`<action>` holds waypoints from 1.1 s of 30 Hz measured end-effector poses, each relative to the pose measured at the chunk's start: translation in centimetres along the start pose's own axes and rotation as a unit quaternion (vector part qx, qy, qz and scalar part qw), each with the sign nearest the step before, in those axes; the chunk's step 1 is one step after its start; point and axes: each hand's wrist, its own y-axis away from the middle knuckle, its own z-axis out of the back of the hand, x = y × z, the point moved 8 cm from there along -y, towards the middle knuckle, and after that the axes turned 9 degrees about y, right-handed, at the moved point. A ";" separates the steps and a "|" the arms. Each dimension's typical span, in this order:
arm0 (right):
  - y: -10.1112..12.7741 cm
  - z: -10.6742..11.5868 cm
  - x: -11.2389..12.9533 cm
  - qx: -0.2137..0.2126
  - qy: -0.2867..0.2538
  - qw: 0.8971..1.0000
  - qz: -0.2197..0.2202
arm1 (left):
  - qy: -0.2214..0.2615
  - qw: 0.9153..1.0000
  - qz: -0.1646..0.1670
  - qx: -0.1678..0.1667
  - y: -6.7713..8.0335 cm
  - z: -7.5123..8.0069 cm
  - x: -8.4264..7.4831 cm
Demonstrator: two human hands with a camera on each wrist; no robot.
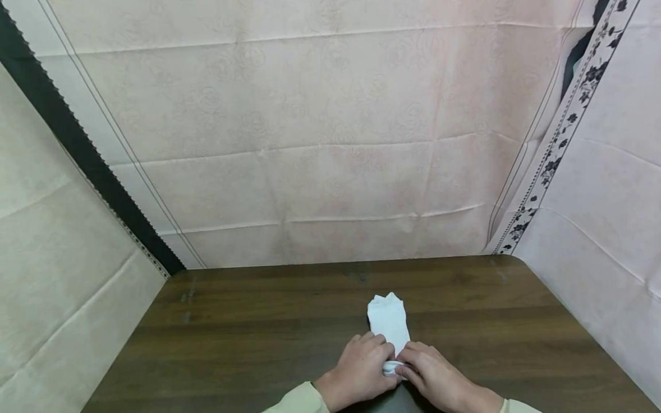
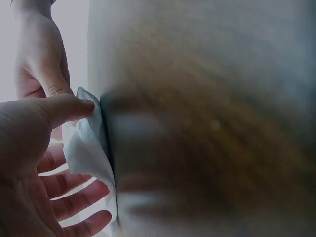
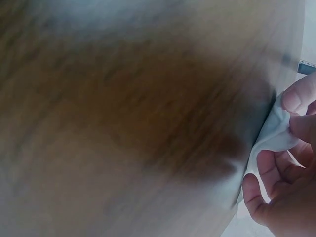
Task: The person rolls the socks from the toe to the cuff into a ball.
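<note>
The wooden tabletop (image 1: 248, 327) has a nearly straight far edge and a rounded far right corner. Hanging fabric (image 1: 330, 137) stands directly behind the far edge; further fabric flanks both sides. On the left runs a dark scalloped band (image 1: 98, 158); on the right, a black floral border (image 1: 573, 117).

The white cloth (image 1: 388, 320) lies near the front of the tabletop, right of centre. Its flat, narrow strip points away from the person, its uneven far end short of the far edge. Its near end is gathered into a small roll between the hands.

The left hand (image 1: 358, 370) pinches the left side of the roll, thumb pressed to the fabric. The right hand (image 1: 439, 378) pinches the right side between thumb and fingers. More tabletop extends left of the hands than right.
</note>
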 end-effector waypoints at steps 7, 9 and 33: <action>-0.1 0.3 0.1 -0.010 0.025 1.000 0.011 | 0.020 0.999 0.006 0.026 -0.1 0.0 0.3; 0.0 0.4 0.1 -0.013 0.032 0.999 0.005 | 0.027 0.999 0.012 0.036 -0.1 -0.1 0.5; 0.0 1.3 0.7 -0.065 0.059 0.996 0.030 | 0.085 0.993 0.049 0.058 -0.1 -0.5 1.3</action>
